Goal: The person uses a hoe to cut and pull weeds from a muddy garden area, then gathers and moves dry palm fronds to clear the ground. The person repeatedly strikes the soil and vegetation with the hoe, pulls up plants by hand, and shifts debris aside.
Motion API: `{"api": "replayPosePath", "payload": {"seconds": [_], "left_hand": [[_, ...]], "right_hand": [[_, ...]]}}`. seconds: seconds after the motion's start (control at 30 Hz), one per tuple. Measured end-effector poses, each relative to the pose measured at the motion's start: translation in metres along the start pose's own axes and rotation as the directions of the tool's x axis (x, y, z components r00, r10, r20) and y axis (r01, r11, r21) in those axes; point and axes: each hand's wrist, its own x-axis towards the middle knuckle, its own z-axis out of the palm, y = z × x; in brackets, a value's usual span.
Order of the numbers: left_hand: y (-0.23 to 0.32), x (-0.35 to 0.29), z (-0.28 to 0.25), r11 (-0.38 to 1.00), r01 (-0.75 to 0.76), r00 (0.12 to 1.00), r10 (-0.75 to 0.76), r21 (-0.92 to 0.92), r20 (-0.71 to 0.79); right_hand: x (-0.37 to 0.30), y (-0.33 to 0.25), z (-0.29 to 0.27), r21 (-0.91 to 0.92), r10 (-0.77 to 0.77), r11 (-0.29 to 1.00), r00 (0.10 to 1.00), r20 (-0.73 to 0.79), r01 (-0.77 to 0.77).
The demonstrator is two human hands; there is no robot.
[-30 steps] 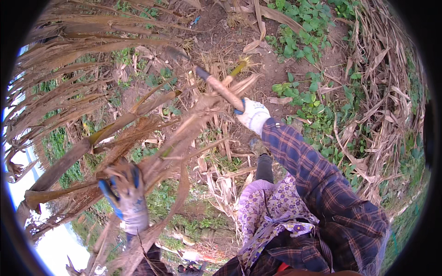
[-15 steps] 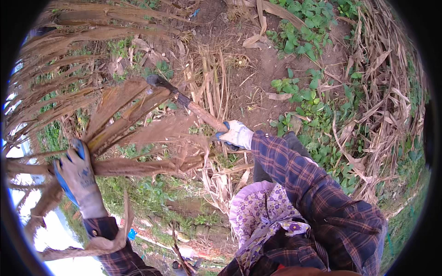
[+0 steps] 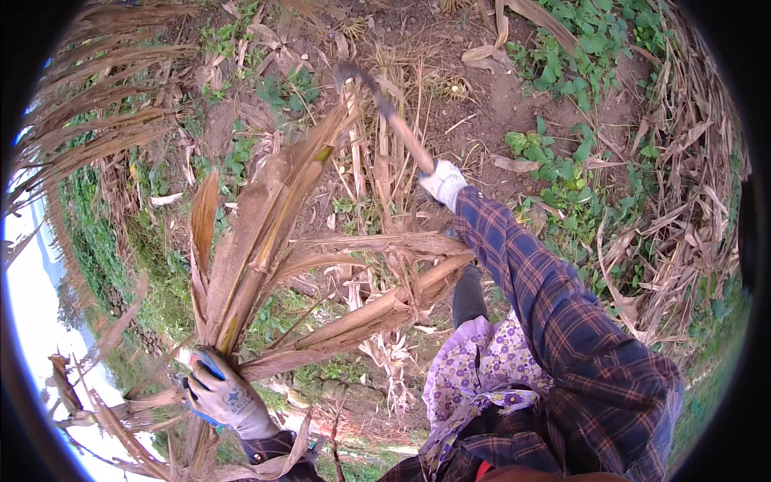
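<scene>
Left hand (image 3: 223, 395), grey work glove with blue trim, lower left: closed around the gathered ends of a bundle of dry maize stalks (image 3: 273, 233); the stalks fan up and to the right from the fist, brown, husk-wrapped, tips lifted clear of the ground.

Stubble (image 3: 377, 169), centre: a cluster of pale short stems standing in bare soil, just beneath the tool's head; withered leaves lie round them.

Sickle (image 3: 384, 108), upper centre: dark curved blade at the top, wooden handle slanting down to the right; blade close to the stubble tops, contact cannot be told.

Right hand (image 3: 442, 181), white glove, plaid sleeve behind it: clenched on the lower end of the sickle handle.

Uncut dry stalks (image 3: 691, 209), right edge: a dense leaning mass beside green weeds (image 3: 562, 153).

Progress, as judged: one bundle cut and in hand; the ground at centre largely cleared to stubble; stalks at the left and right margins not yet cut; the bundle not yet laid down.
</scene>
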Motion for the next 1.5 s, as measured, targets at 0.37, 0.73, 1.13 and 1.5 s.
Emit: {"api": "replayPosePath", "payload": {"seconds": [0.37, 0.73, 1.13, 1.5], "left_hand": [[0.170, -0.232, 0.056, 0.765, 0.312, 0.722, 0.195, -0.564, 0.664], [0.229, -0.283, 0.051, 0.540, 0.500, 0.597, 0.351, -0.677, 0.721], [0.120, -0.335, 0.040, 0.472, 0.500, 0.658, 0.338, -0.726, 0.673], [0.222, -0.136, 0.100, 0.307, 0.530, 0.734, 0.301, -0.791, 0.609]], "right_hand": [[-0.051, 0.017, 0.029, -0.355, 0.077, 0.932, 0.997, -0.008, -0.075], [-0.067, -0.033, -0.022, -0.706, 0.114, 0.708, 0.988, 0.101, -0.010], [-0.215, -0.083, -0.101, 0.266, 0.323, 0.915, 0.946, -0.032, -0.303], [-0.297, -0.262, -0.104, 0.351, -0.242, 0.877, 0.933, -0.265, 0.327]]}}
